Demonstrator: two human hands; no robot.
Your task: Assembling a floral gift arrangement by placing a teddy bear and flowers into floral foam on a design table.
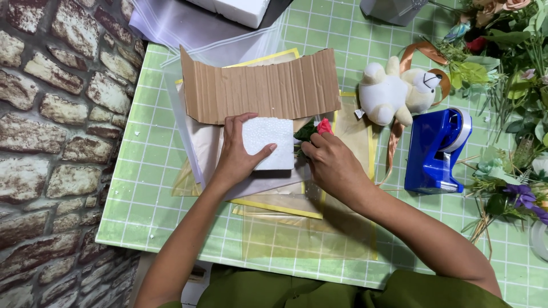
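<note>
a white teddy bear (394, 94) lies on the green checked table (148, 188), near a blue tape holder (436, 151). a piece of brown cardboard (260, 85) sits by clear plastic bags (188, 25). flowers (508, 51) fill the corner.

I see a white foam block (268, 142), a red flower (324, 126), a blue tape dispenser (435, 151), a green white-gridded mat (148, 188) and brown cardboard (260, 88).

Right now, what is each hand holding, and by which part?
The left hand grips the white foam block by its left side, thumb along the bottom edge. The right hand pinches a small red artificial flower with green leaves from below; the exact spot is hidden.
</note>
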